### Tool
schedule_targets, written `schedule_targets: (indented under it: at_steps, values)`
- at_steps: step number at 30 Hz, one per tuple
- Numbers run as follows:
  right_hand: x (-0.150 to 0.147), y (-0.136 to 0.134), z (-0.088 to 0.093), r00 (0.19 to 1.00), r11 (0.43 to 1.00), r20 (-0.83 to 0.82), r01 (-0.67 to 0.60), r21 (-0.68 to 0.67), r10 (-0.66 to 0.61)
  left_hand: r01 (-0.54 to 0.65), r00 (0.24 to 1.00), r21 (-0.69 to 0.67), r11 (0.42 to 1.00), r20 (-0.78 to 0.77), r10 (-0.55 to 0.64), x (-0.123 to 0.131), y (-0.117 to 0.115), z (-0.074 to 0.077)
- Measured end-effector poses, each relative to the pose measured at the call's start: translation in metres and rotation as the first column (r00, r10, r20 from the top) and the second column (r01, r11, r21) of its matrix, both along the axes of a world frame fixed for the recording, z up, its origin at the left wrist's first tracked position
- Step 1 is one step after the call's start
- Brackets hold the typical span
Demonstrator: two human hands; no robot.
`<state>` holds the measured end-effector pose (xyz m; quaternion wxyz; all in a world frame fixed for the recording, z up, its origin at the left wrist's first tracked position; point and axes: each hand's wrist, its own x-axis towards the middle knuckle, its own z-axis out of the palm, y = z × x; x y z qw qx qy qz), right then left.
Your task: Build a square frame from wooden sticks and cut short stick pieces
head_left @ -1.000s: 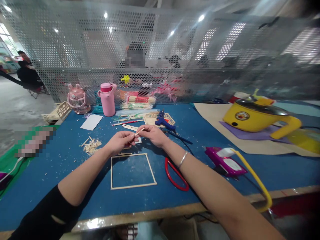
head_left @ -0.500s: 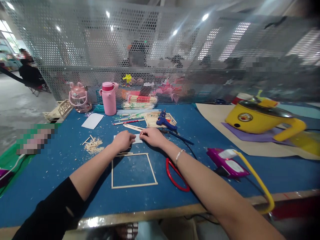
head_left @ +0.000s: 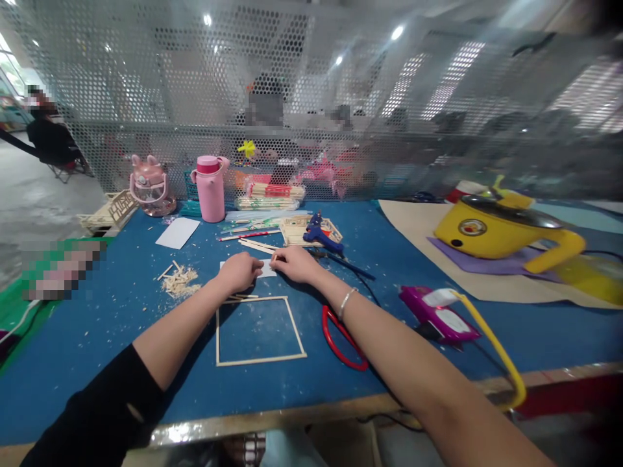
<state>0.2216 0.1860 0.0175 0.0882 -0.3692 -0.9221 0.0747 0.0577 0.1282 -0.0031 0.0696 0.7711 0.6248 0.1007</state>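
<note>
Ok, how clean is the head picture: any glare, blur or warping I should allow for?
Head view: the middle is sharp, with both hands, left hand and right hand, and the square frame of thin wooden sticks crisp; the perforated metal screen is smeared and streaked by ceiling lights; the blue table's front edge bows from lens distortion and shows small glare.
</note>
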Motion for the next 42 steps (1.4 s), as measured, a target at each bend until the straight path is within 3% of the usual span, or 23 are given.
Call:
schedule_targets:
  at_steps: [12, 17, 22, 28, 31, 36, 40, 42]
  values:
    - [-0.003, -0.008, 0.006, 1.000, 0.998, 0.022, -0.013, 0.063, 0.012, 0.002, 0.999, -0.002, 1.000, 0.048, -0.002, 0.002, -0.001, 0.002]
    - [0.003, -0.004, 0.008, 0.996, 0.998, -0.081, 0.051, 0.023, -0.049, -0.008, 0.990, -0.026, 1.000, 0.139, 0.011, -0.013, -0.005, 0.015]
    - [0.010, -0.011, 0.013, 0.992, 0.981, -0.053, -0.121, -0.153, 0.114, -0.077, 0.985, -0.057, 0.995, 0.149, 0.085, -0.037, -0.024, 0.030]
    - [0.009, -0.024, 0.020, 0.971, 0.945, 0.052, -0.212, -0.250, 0.232, -0.059, 0.995, -0.131, 0.990, 0.077, 0.070, -0.029, -0.040, 0.021]
    - [0.007, -0.024, 0.022, 0.971, 0.943, 0.057, -0.209, -0.257, 0.231, -0.065, 0.994, -0.112, 0.992, 0.084, 0.075, -0.027, -0.040, 0.021]
    - [0.002, -0.024, 0.018, 0.978, 0.958, -0.117, -0.194, -0.209, 0.172, -0.089, 0.973, -0.003, 0.996, 0.212, 0.087, -0.023, -0.036, 0.030]
    - [-0.005, -0.026, 0.009, 0.877, 0.939, -0.466, -0.252, -0.235, 0.119, -0.075, 0.944, 0.062, 0.995, 0.327, 0.050, -0.006, -0.033, 0.034]
    - [-0.007, -0.024, 0.005, 0.845, 0.941, -0.531, -0.227, -0.252, 0.061, -0.075, 0.931, 0.084, 0.994, 0.363, 0.040, 0.001, -0.030, 0.034]
